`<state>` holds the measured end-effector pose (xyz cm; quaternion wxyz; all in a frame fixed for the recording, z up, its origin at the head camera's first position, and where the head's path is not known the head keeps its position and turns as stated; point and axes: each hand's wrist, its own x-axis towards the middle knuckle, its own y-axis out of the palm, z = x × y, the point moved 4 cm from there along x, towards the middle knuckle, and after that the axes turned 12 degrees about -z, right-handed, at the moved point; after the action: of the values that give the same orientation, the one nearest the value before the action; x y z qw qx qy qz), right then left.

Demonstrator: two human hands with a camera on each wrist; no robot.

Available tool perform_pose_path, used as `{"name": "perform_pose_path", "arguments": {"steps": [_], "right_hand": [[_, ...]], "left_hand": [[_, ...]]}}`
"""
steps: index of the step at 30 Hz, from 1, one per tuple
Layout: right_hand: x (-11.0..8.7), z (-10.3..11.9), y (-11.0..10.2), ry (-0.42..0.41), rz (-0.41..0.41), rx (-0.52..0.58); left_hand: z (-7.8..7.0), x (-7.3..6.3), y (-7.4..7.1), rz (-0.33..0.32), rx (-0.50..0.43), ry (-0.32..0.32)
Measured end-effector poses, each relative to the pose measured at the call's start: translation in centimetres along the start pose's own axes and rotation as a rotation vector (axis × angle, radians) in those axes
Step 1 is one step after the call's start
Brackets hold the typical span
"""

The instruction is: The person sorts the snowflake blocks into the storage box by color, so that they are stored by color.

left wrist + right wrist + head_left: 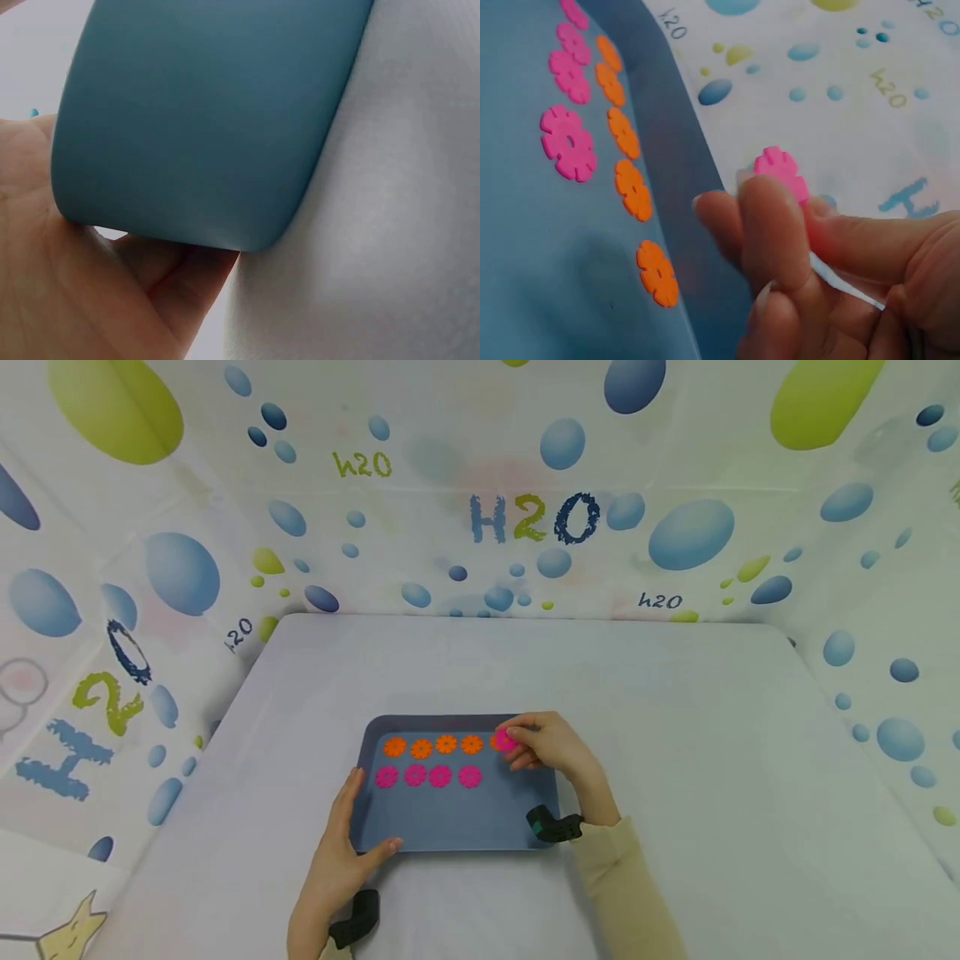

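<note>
My right hand (551, 745) pinches a pink snowflake disc (778, 171) between thumb and fingers, raised over the far right part of the blue tray (465, 818). A row of several orange snowflake discs (446, 744) lies along the tray's far side. The rightmost orange disc (658, 274) is partly covered by the held pink one in the head view. Nearer to me runs a second row, several pink snowflake discs (440, 776). At the near left corner, my left hand (341, 852) holds the tray, thumb on the front rim and fingers along the left side.
The tray rests on a white-covered table (690, 735). Behind and beside the table hangs a white sheet (450, 468) printed with blue and green drops and lettering. A dark band-like device (553, 825) is worn on the right wrist, and another (357, 918) on the left.
</note>
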<state>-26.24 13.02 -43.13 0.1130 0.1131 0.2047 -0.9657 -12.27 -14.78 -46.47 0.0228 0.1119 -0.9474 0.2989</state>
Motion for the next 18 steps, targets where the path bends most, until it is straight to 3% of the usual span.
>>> {"name": "perform_pose_path", "arguments": {"steps": [7, 18], "right_hand": [[-0.1, 0.6, 1.4, 0.029, -0.020, -0.179], [-0.6, 0.2, 2.7, 0.027, -0.025, -0.343]], "left_hand": [[-0.1, 0.0, 0.0, 0.001, -0.007, -0.009], [-0.1, 0.0, 0.0, -0.004, -0.005, 0.004]]}}
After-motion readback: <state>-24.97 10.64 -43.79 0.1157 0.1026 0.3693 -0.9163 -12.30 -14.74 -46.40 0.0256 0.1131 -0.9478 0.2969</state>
